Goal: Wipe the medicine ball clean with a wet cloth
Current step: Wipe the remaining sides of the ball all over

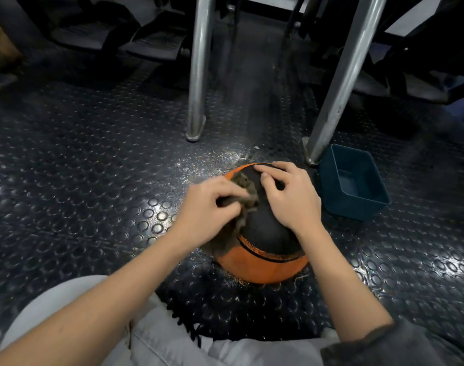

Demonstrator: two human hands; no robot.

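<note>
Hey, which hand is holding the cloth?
The left hand grips the brown cloth against the medicine ball; the right hand holds nothing, its fingers just resting on the ball's black top.

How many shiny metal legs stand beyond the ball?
2. The upright leg stands beyond the medicine ball; the slanting leg lands beside the blue tub. Others may hide in shadow.

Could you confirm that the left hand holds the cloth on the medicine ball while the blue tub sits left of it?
Not quite: the head view shows the blue tub to the right of the medicine ball; the left hand does hold the cloth on it.
</note>
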